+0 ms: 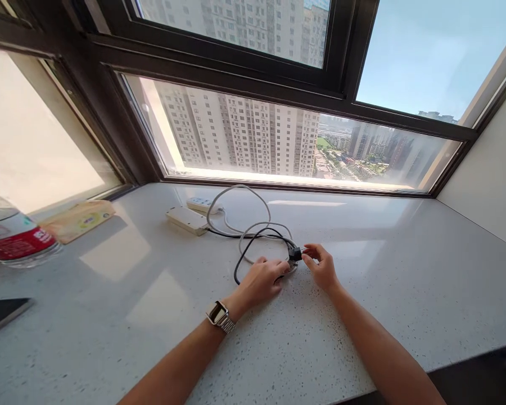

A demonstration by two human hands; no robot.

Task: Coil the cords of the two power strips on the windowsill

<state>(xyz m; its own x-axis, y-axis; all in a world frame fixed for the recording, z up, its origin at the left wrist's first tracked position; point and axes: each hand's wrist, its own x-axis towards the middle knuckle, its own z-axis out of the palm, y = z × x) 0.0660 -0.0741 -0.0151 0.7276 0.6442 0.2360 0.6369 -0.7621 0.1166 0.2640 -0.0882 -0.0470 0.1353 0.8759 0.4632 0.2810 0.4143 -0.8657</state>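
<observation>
A black plug (pixel 295 254) is held just above the counter between my two hands. My left hand (pixel 261 279), with a watch on its wrist, is closed around the cables beside the plug; its fingertips are partly hidden. From the other side, the thumb and fingers of my right hand (pixel 320 265) pinch the plug's right edge. A black cable (pixel 243 254) loops left of the plug, and a white cable (pixel 261 197) makes a larger loop behind. These lead towards a white box (pixel 187 219) and a white power strip (pixel 202 205).
On the left stand a bottle with a red label (pixel 19 242) and a yellowish tissue pack (pixel 82 219). A dark flat device (pixel 4 315) lies at the left edge. Dark-framed windows (pixel 236 84) bound the speckled white counter (pixel 185 337) at the back.
</observation>
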